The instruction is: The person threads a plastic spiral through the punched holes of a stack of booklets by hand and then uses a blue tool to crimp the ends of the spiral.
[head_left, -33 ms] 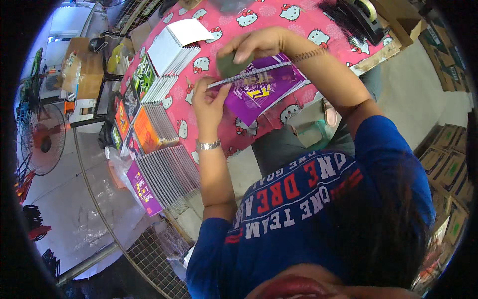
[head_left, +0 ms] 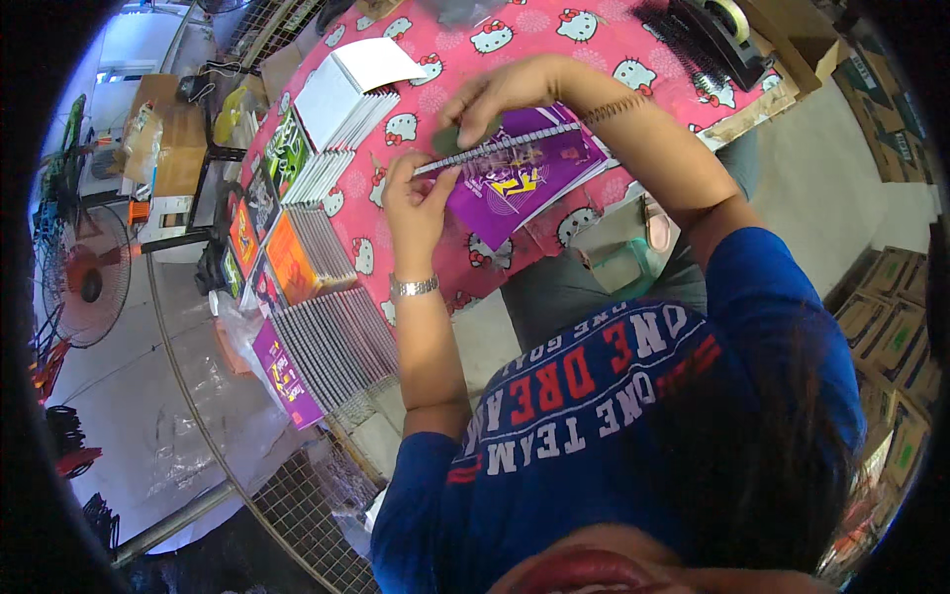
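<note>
Against pink tablecloth (head_left: 534, 35), purple notebook (head_left: 510, 186) slants lengthwise toward upper right.

The right hand (head_left: 490, 104) covers part of a dark green object (head_left: 448, 142), so its full shape cannot be told. The left hand (head_left: 414, 203) partly hides the left end of the purple booklet (head_left: 505, 188). The top edge cuts off a grey bundle (head_left: 463, 10).

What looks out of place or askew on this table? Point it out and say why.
A coil sticks out past the end of the purple notebook, overlapping the right forearm in view, instead of ending at the cover's edge. On the white stack, the top sheet appears to jut beyond the pile beneath.
</note>
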Tool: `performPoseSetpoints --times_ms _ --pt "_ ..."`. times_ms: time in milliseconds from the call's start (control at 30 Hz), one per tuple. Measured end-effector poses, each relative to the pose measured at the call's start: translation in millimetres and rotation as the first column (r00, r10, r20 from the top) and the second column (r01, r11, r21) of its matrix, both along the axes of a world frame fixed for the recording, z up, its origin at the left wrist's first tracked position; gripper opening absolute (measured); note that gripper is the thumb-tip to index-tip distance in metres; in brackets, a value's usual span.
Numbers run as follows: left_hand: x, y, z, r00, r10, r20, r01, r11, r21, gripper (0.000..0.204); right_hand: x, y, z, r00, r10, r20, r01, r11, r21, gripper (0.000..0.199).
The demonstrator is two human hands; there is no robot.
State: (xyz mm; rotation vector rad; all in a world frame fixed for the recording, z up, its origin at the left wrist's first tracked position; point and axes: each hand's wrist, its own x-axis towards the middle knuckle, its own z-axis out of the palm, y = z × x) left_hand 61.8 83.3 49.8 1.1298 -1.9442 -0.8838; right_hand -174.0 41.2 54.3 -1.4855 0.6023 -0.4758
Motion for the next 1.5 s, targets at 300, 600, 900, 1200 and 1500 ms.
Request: performPoseSetpoints --times_ms 300,600,900,1200,1500 --pt "1.0 -12.7 -11.8 0.979 -0.185 -0.084 0.186 0.983 -0.004 0.021 -1.8 -9.1 -8.4 0.991 0.1 0.087 -0.099 0.995 -0.019 0.046" --pt "-12.7 -11.5 -13.1 0.973 -0.114 -0.202 0.128 0.99 0.056 0.027 -2.1 -7.3 2.5 0.96 0.033 0.277 -0.057 0.995 0.082 0.046" --pt "-13.7 -8.2 -9.7 0.987 0.061 -0.151 -0.03 0.98 0.195 0.029 -57.9 -8.5 -43.1 0.545 -0.654 -0.525 0.291 0.735 -0.613 0.042" --pt "-20.4 14.7 -24.4 0.84 0.109 -0.531 -0.114 0.993 0.024 0.016 -65.9 174.7 -147.3 -0.018 -0.981 -0.195 0.259 0.183 -0.948 0.078" --pt "-30.6 20.3 -22.8 0.9 0.127 -0.417 -0.199 0.971 -0.135 0.021 -16.3 174.5 -81.0 0.205 -0.977 0.058 0.645 0.09 -0.759 0.044"
